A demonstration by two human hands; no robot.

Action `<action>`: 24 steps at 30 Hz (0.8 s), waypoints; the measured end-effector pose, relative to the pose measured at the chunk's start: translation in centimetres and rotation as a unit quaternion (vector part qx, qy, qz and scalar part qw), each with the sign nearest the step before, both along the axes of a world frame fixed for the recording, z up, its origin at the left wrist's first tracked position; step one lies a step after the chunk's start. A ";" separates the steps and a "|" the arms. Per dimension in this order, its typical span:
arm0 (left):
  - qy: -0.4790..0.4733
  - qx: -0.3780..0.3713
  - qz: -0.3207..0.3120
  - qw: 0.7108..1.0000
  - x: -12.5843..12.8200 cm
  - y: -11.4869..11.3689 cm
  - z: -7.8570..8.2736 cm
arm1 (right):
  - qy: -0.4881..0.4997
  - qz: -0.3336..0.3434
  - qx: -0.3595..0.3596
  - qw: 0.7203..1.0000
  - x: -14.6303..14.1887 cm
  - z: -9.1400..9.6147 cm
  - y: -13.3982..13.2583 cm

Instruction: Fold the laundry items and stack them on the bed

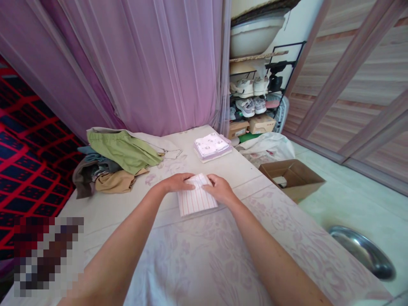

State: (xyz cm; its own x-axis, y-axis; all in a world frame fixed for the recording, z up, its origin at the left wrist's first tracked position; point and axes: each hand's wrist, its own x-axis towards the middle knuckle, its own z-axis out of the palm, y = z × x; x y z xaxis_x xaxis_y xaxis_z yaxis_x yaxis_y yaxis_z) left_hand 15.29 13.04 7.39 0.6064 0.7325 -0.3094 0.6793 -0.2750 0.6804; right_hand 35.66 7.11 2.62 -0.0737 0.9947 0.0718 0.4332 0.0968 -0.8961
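Observation:
A folded white cloth with thin red stripes (196,201) lies flat on the patterned bed cover (204,250) in front of me. At its far left side my left hand (177,182) grips the edge, thumb on top and fingers beneath or behind it. My right hand (220,189) holds the far right side the same way, thumb pressing on the stripes. Beyond the hands sits a small stack of folded cloths (213,145), the top one white with a faint print. To the left lies a loose heap of clothes with green trousers (124,149) uppermost.
Purple curtains (159,63) hang along the far side. On the right floor stand an open cardboard box (296,176) and a metal basin (360,250). A rack with shoes (250,106) is at the back right, beside a wooden wardrobe (350,85). Red-and-black checked fabric (28,161) hangs at left.

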 end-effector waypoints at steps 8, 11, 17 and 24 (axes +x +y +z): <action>0.047 -0.110 -0.113 0.986 -0.9 1.1 1.4 | 0.121 0.124 0.080 0.982 0.2 0.7 -1.2; 0.074 -0.077 -0.115 0.988 -1.9 1.8 0.9 | 0.133 0.054 0.047 0.989 0.2 -0.8 -0.5; 0.160 0.054 -0.114 0.979 -2.5 1.3 -0.1 | -0.003 -0.065 -0.024 0.998 -0.4 -1.6 -0.1; 0.173 0.163 -0.012 0.971 -1.7 -0.4 -2.3 | -0.188 -0.117 -0.031 0.975 -0.7 -1.2 -0.7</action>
